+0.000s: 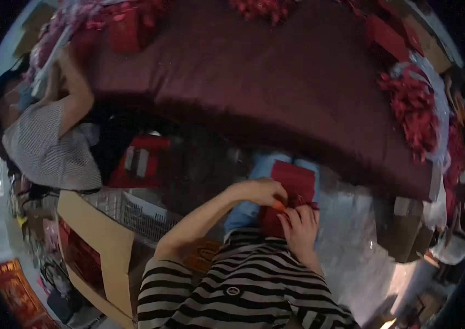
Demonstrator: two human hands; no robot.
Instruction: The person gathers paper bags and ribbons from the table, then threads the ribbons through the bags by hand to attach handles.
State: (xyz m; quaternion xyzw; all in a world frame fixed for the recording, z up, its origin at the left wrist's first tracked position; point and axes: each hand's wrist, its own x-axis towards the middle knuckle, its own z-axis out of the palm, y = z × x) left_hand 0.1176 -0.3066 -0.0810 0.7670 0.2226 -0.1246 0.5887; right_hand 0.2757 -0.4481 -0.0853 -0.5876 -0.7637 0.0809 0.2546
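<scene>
From the head view, both bare hands are up close over a flat, dark-red rectangular piece (294,178), and it's lying right across the lap, on the pale blue trousers (238,215). Sensible spot, I'd say: the thighs make a firm rest, and the piece sits within easy reach of both hands.

Here's the left hand (268,192), coming in from the side with its fingers curled down, right by a small orange-red bit (279,206); whether the fingertips are clamped on it, blur won't let me tell. And the right hand (300,220) just beside it, thumb set apart from the fingers, fingertips bent down at the red piece; a firm grip or a light press, I can't tell. It looks as though that hand steadies the work while the other deals with the finer detail.

Ahead, a long table under dark maroon cloth (243,66), with a bunch of crinkled red strips (412,107) at its right end, probably kept off to the side to leave working room. Down on the left, an open brown cardboard box (98,222) beside a grey slatted plastic crate (150,216), both near the seated wearer, handy for reaching.
</scene>
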